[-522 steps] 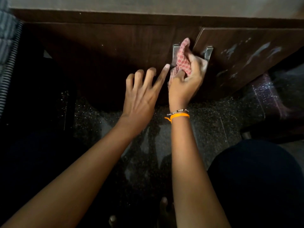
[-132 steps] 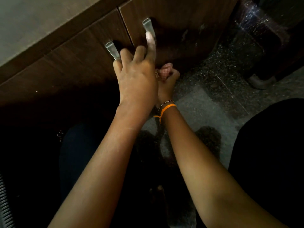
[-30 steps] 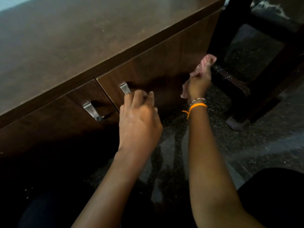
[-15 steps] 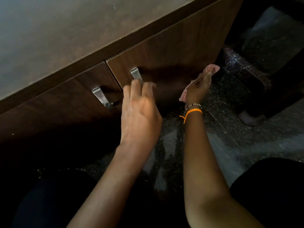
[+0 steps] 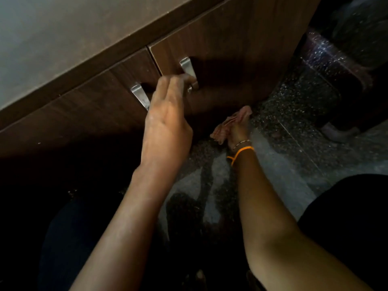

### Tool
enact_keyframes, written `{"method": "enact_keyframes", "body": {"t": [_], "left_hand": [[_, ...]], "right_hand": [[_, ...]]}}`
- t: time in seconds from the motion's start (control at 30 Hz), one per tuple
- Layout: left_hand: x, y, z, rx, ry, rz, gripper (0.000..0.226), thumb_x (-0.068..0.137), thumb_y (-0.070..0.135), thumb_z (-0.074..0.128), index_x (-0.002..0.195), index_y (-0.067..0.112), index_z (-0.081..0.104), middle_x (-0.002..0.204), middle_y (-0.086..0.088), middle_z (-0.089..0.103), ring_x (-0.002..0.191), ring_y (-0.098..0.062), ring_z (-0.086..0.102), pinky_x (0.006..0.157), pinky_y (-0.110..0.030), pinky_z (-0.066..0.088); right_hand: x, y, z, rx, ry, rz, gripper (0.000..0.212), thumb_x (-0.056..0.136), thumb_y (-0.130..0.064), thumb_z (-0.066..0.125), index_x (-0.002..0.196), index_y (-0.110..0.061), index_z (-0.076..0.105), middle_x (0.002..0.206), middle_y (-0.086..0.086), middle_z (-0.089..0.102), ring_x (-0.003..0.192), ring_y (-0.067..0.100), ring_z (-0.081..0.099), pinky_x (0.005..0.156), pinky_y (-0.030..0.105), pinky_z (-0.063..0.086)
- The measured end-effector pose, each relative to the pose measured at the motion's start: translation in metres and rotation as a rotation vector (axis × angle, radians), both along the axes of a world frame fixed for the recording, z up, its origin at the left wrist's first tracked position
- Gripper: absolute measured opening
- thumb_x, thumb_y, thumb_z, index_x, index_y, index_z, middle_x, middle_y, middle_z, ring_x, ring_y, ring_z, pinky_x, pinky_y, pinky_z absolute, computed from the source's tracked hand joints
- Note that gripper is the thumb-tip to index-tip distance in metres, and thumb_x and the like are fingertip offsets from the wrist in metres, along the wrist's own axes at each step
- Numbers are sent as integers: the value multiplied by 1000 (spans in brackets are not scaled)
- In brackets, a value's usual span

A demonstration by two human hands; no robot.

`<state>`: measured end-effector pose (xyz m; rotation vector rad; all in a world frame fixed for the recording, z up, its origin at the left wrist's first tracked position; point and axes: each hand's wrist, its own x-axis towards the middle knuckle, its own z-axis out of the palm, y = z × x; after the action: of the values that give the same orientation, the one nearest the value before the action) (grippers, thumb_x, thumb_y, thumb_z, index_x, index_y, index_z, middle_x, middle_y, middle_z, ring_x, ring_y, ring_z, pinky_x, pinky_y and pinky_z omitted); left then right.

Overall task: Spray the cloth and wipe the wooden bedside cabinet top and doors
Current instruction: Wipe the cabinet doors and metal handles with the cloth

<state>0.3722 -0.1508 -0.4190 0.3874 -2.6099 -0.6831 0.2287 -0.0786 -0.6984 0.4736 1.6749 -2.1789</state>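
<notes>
The dark wooden bedside cabinet [image 5: 90,114] fills the upper left, its top [image 5: 63,34] catching pale light. Two doors meet at a seam, each with a metal handle: the left door's handle [image 5: 139,96] and the right door's handle [image 5: 188,68]. My left hand [image 5: 165,122] reaches up with its fingers curled on the lower end of the right door's handle. My right hand [image 5: 238,131], with an orange band at the wrist, grips a crumpled pink checked cloth [image 5: 224,127] low against the bottom of the right door [image 5: 241,49], near the floor.
A speckled dark stone floor [image 5: 294,114] lies to the right of the cabinet. A dark piece of furniture with a pale foot [image 5: 336,133] stands at the far right. My dark-clothed knees [image 5: 348,217] sit at the lower left and right.
My right hand has carried the cloth down the right door from its middle to its bottom edge. My left hand stays at the right door's handle. The view has tilted slightly.
</notes>
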Motion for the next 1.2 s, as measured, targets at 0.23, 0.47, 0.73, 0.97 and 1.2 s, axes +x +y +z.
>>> {"method": "enact_keyframes", "body": {"t": [0.23, 0.47, 0.73, 0.97, 1.2], "left_hand": [[-2, 7, -2, 93, 10, 7, 66, 67, -25, 33, 123, 4, 52, 117, -11, 51, 101, -17, 54, 91, -26, 47], [2, 25, 7, 95, -95, 32, 92, 55, 36, 7, 134, 4, 42, 130, -12, 44, 111, -27, 49, 99, -34, 42], [4, 24, 1, -116, -135, 67, 83, 60, 15, 10, 136, 2, 39, 130, -16, 47, 103, -34, 51, 94, -38, 41], [1, 28, 2, -211, -193, 81, 77, 64, 12, 14, 135, -1, 39, 125, -20, 50, 92, -40, 53, 83, -45, 48], [4, 27, -1, -303, -260, 70, 70, 68, 6, 21, 136, -2, 37, 127, -19, 49, 89, -37, 52, 78, -43, 49]], "right_hand": [[103, -44, 70, -162, -162, 38, 56, 99, 6, 18, 149, -12, -2, 154, 5, 14, 134, 13, 25, 78, 5, 30], [65, -35, 137, -352, -8, -317, 40, 97, 1, 38, 135, -8, 40, 108, 4, 53, 73, 5, 56, 59, 16, 51], [37, -13, 251, -5, 821, -204, 72, 64, 23, 32, 134, 9, 39, 115, 19, 38, 106, -1, 52, 101, 15, 40], [16, -6, 204, -23, 632, -409, 57, 73, 13, 36, 129, 9, 46, 110, 27, 44, 82, 5, 59, 77, 14, 51], [15, -4, 74, -168, -105, -147, 23, 102, -11, 29, 118, -25, 37, 76, -4, 42, 65, 9, 42, 64, 24, 41]]}}
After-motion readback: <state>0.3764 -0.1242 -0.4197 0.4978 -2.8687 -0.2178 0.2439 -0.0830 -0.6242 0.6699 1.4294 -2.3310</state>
